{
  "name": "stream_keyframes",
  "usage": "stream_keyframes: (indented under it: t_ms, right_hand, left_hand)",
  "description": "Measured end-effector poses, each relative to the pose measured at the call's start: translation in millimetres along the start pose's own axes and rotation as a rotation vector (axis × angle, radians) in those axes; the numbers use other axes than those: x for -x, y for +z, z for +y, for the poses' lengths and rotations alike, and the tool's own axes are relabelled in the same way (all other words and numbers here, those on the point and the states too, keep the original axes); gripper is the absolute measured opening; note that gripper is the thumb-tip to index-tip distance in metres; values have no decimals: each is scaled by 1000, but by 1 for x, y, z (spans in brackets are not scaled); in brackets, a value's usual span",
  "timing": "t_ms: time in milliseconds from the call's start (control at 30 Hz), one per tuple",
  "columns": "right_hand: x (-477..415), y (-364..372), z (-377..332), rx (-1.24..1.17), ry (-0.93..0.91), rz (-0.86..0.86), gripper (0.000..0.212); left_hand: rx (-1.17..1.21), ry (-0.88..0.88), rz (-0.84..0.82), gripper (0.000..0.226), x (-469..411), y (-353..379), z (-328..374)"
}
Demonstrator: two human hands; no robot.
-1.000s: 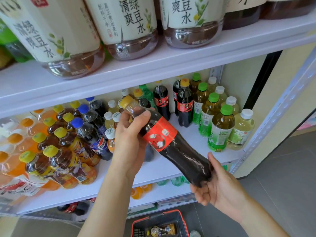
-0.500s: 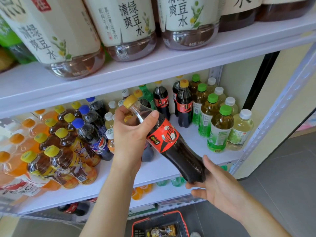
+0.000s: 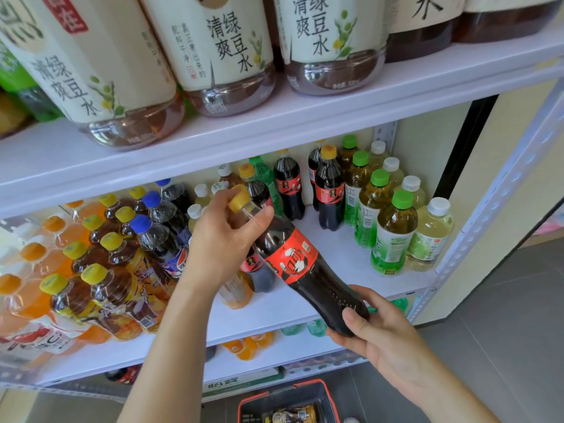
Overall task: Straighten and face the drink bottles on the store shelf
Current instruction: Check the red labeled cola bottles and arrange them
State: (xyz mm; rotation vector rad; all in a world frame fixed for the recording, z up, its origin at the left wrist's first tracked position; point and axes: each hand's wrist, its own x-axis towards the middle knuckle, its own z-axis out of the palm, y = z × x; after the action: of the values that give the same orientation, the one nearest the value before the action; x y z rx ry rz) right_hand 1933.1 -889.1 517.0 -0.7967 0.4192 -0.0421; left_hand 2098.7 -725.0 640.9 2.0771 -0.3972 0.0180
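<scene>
Dark cola fills the plastic bottle (image 3: 308, 279) almost to the shoulder, so I judge it fairly heavy for its size, with the weight sitting low toward the base. Its wall is thin clear plastic, probably stiff while sealed, smooth and a little slippery below the label. It should not break if knocked, though a drop would shake the drink. The narrow neck under the cap and the waisted lower body look like the surest places to take it, and both hands are there. The left hand (image 3: 219, 239) wraps the neck just beneath the yellow cap (image 3: 240, 198), its fingers (image 3: 215, 201) curled round and the thumb across the front. The right hand (image 3: 387, 343) cups the base from below, thumb pressed on the side (its other fingers are hidden behind the bottle). The bottle hangs tilted in the air in front of the middle shelf (image 3: 341, 254), cap up and to the left, base down to the right, clear of the board. Its red label (image 3: 290, 259), with a white and black figure, faces up toward the camera. Behind it, standing cola bottles (image 3: 328, 190) of the same kind suggest where it belongs, next to the green-capped tea bottles (image 3: 393, 236).
</scene>
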Motion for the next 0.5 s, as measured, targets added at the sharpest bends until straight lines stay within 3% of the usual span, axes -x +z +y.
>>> stream_keyframes:
  t_ms: [133,233,400,500]
  right_hand:
    - [-5,-5,7,29,-6,40,48]
    - [-10,-7,10,302,-27,89,42]
    - [-17,-11,-3,886,-172,185,44]
    - [-14,-12,-14,1047,-348,228,41]
  left_hand:
    - [-141,54,-127,32,-7,-10,1]
    - [-152,160,-146,19,-8,-2,7]
    - [-470,490,-18,33,-16,24,12]
    - [-560,540,24,37,-38,38,8]
